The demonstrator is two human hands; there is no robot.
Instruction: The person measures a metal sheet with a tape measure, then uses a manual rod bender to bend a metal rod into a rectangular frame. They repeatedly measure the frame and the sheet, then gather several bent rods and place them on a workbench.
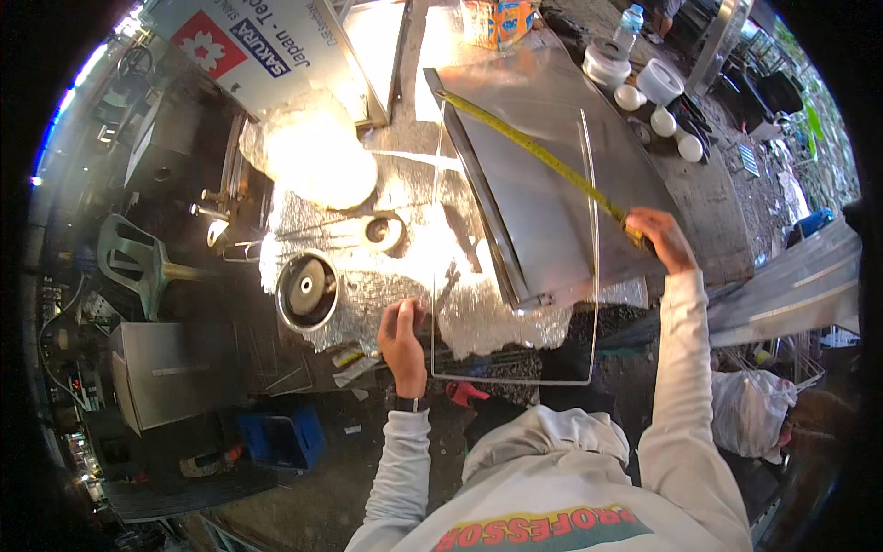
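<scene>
My right hand (660, 239) is closed round the body of a tape measure. Its yellow blade (543, 155) runs slantwise up and left across a grey metal sheet (552, 212), reaching the sheet's far left corner. The sheet has a folded edge on its left side. Over it shows a thin, pale rectangular frame (593, 276), which reaches past the table's near edge. My left hand (402, 339) is raised near that edge, fingers curled in. Its fingertips are close to the frame's left side; whether they touch it or hold anything is hidden.
Crinkled foil-like sheeting (368, 276) covers the table's left part, bearing a round metal bowl (308, 290) and a ring-shaped piece (384, 233). White containers (660, 83) and a bottle (629, 26) stand far right. A cardboard box (175, 373) and blue crate (280, 437) lie left.
</scene>
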